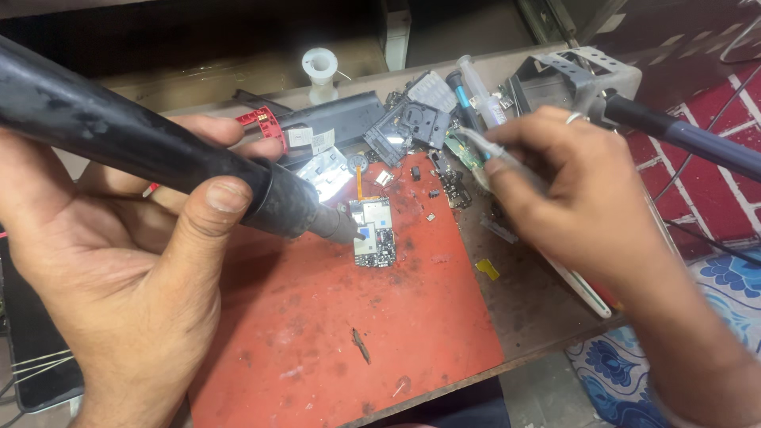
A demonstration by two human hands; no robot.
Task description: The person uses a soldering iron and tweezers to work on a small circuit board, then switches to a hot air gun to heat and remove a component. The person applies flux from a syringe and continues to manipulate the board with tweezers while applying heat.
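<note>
Left hand (119, 261) clamped round black hot-air wand (158, 158) — nozzle over small circuit board (374, 234); right hand (571, 190) pinching tweezers (491, 150).

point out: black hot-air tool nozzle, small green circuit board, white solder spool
black hot-air tool nozzle (342, 227), head view, metal tip by board
small green circuit board (374, 232), head view, its centre
white solder spool (320, 71), head view, top flange

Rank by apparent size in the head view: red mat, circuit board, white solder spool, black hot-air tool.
1. red mat
2. black hot-air tool, inflated by nearness to the camera
3. circuit board and white solder spool look alike; unranked
</note>
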